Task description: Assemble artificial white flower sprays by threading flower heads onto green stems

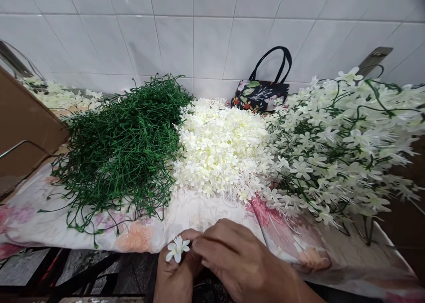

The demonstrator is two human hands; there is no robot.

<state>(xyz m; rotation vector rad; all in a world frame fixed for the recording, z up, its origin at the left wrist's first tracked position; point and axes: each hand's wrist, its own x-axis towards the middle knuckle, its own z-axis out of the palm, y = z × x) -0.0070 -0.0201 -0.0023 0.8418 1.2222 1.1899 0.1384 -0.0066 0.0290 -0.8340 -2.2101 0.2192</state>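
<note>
Right hand (pixel 237 256) touches left hand (pixel 177 274), which holds a white flower (pixel 178 249)

Right hand (pixel 237 258) against left hand (pixel 175 274)

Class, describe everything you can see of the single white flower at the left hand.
The white flower is open, its pale petals spread and facing the camera; it looks artificial, perhaps fabric. It pokes out of the left hand, touching the skin near the thumb, by the front edge of the floral cloth. Any stem is hidden.
</note>
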